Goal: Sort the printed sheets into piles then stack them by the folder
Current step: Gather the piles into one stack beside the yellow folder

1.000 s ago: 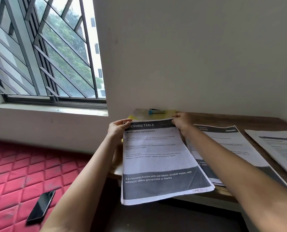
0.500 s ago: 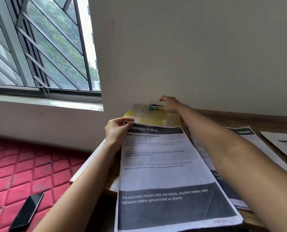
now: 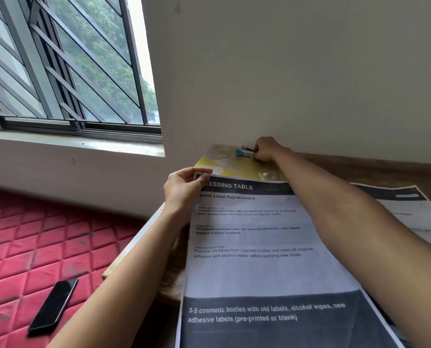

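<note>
Sheet points header-first at the wall; left hand pinches its far-left corner, right hand grips folder clip

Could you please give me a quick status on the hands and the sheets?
Left hand pinches printed sheet at its top corner. Right hand grips small blue stapler on yellow folder. Other sheets lie apart at right.

Single head-worn view, looking forward and down, close over the table, facing the wall
</note>
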